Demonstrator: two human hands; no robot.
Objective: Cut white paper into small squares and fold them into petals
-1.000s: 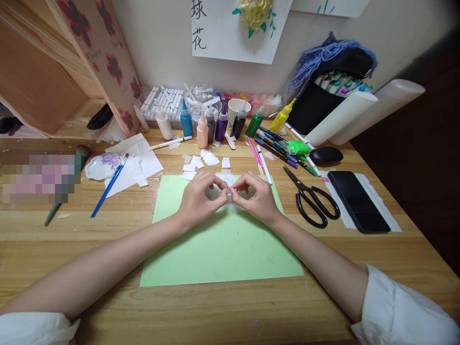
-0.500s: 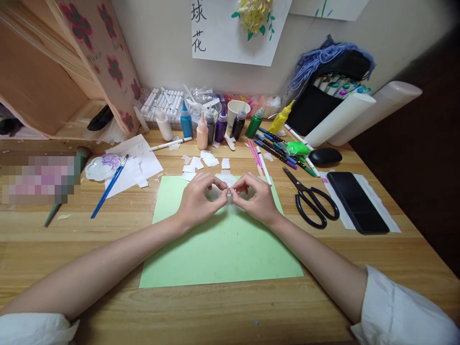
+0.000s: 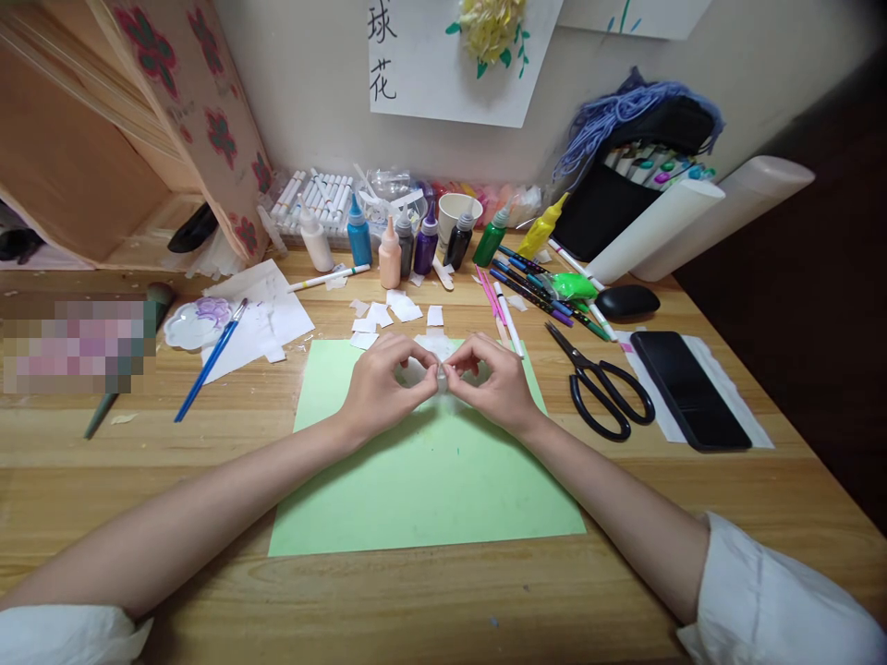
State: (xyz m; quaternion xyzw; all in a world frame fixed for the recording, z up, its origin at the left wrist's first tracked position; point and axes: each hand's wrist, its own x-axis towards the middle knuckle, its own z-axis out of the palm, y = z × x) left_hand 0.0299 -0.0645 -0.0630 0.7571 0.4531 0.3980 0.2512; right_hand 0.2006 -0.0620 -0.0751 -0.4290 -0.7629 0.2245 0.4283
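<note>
Over the upper part of a light green sheet of paper (image 3: 430,489), my left hand (image 3: 388,383) and my right hand (image 3: 493,383) meet fingertip to fingertip. Thumb and forefinger of each are closed in a pinch on a small piece of white paper (image 3: 442,371), mostly hidden by the fingers. Just beyond the hands, more white paper scraps (image 3: 406,307) lie on the wooden table. A white marker (image 3: 508,320) rests near my right hand, across the sheet's top edge.
Black-handled scissors (image 3: 600,383) and a phone (image 3: 689,388) lie to the right. Several paint bottles (image 3: 358,235) stand along the back, by a paper cup (image 3: 460,212). Pens (image 3: 533,291) are piled at back right. On the left are a blue brush (image 3: 208,369) and a palette (image 3: 184,325).
Almost nothing differs. Both hands stay in the same place, with only a slight shift of the pinching fingertips.
</note>
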